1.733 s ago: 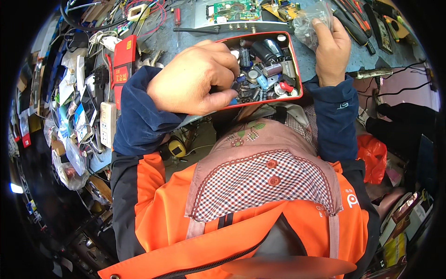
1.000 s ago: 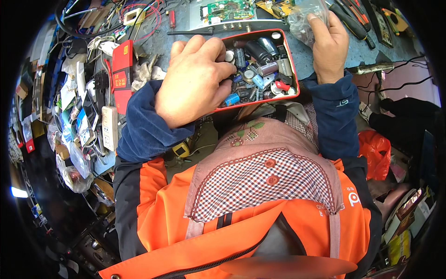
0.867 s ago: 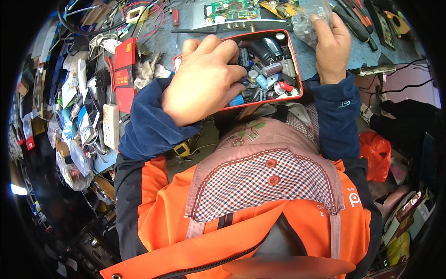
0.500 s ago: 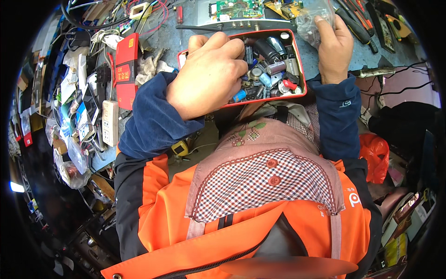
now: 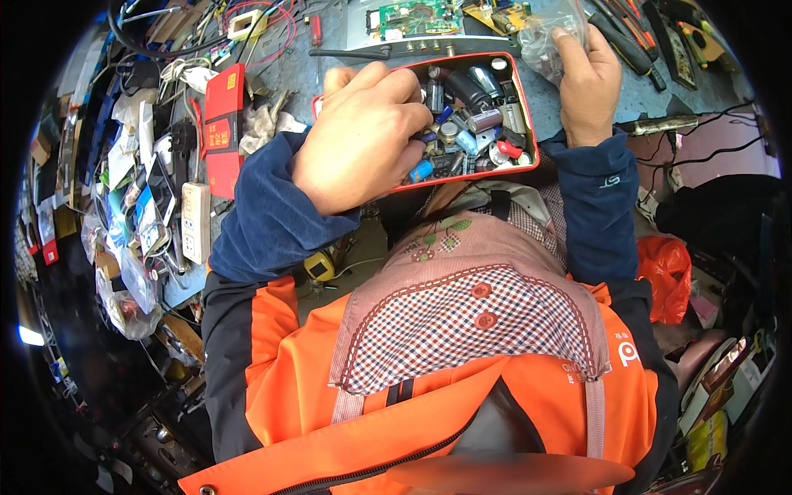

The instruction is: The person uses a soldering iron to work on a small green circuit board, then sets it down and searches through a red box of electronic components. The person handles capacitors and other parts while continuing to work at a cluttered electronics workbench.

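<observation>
A red-rimmed box (image 5: pixel 525 107) sits at the table's near edge, full of loose electronic parts. Among them are cylindrical capacitors (image 5: pixel 485 120) in black, grey and blue, and a small red-capped piece (image 5: pixel 509 149). Over the box's left half is my left hand (image 5: pixel 359 136), fingers curled down into the parts; its fingertips are hidden, and so is anything between them. To the right of the box, my right hand (image 5: pixel 591 87) is closed on a crumpled clear plastic bag (image 5: pixel 540 43), pinched between thumb and fingers. What the bag holds is too unclear to tell.
Behind the box lies a green circuit board (image 5: pixel 419 18) in an open metal case. Pliers-like tools (image 5: pixel 623 45) lie at the far right. On the left are a red carton (image 5: pixel 223 132), a power strip (image 5: pixel 195 223) and tangled cables.
The view has shifted slightly. My left hand stays over the parts with its fingers bent, and my right hand still grips the plastic bag, hardly moved.
</observation>
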Motion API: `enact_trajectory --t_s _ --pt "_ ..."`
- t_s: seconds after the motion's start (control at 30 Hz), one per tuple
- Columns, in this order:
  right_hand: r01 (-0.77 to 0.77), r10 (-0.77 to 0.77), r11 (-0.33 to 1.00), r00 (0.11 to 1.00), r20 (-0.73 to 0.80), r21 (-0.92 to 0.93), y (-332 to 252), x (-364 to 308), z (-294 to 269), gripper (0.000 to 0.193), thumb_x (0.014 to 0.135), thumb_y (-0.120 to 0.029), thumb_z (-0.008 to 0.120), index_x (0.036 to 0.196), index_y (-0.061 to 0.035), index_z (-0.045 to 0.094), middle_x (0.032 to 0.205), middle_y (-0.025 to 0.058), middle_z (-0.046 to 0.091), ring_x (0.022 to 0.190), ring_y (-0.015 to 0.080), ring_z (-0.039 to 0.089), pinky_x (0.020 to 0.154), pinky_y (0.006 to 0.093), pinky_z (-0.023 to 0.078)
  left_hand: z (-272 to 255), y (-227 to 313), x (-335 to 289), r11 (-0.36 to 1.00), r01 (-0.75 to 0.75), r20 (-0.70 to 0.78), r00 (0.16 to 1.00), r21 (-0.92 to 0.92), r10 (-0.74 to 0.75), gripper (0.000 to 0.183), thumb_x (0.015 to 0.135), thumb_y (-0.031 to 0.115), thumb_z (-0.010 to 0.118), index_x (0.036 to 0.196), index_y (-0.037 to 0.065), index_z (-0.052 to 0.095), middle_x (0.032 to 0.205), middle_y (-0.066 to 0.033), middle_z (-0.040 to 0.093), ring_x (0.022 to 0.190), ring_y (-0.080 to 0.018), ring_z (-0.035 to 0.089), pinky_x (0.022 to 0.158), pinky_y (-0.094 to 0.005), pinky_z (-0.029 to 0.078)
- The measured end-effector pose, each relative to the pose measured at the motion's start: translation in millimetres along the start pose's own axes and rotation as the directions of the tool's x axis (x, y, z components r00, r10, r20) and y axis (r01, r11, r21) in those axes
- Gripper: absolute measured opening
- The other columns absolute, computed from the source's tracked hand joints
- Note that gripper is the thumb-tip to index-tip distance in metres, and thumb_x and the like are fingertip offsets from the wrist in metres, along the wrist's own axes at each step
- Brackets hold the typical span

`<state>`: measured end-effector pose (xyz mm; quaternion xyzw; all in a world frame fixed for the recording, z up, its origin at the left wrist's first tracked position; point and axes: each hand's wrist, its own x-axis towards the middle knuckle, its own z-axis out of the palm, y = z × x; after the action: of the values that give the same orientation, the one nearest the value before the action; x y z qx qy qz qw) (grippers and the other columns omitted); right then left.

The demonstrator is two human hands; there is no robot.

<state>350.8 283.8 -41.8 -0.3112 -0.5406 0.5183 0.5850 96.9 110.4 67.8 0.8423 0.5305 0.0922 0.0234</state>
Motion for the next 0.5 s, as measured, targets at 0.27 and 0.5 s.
enact_trajectory --t_s 0.27,0.5 --pt "0.019 -0.018 0.997 1.000 0.018 -0.078 -5.1 -2.4 -0.1 0.023 0.108 -0.012 0.066 0.123 0.0031 0.074 0.107 0.0039 0.078 0.090 0.0088 0.069 0.081 0.0265 0.055 0.9 7.4 -2.6 0.996 0.069 -0.079 0.995 0.062 -0.064 0.014 0.077 0.015 0.077 0.089 0.008 0.080 0.105 -0.0058 0.063 0.107 -0.0298 0.058 0.093 -0.0481 0.042" --pt "0.022 -0.020 0.998 1.000 0.023 -0.062 -3.6 -1.7 -0.5 0.022 0.108 -0.013 0.066 0.122 0.0027 0.074 0.107 0.0040 0.078 0.090 0.0091 0.069 0.081 0.0266 0.055 -3.2 7.6 -1.7 0.988 0.115 0.019 0.993 0.098 -0.118 0.023 0.079 0.017 0.080 0.098 0.007 0.083 0.113 -0.0070 0.065 0.111 -0.0295 0.060 0.096 -0.0451 0.041"
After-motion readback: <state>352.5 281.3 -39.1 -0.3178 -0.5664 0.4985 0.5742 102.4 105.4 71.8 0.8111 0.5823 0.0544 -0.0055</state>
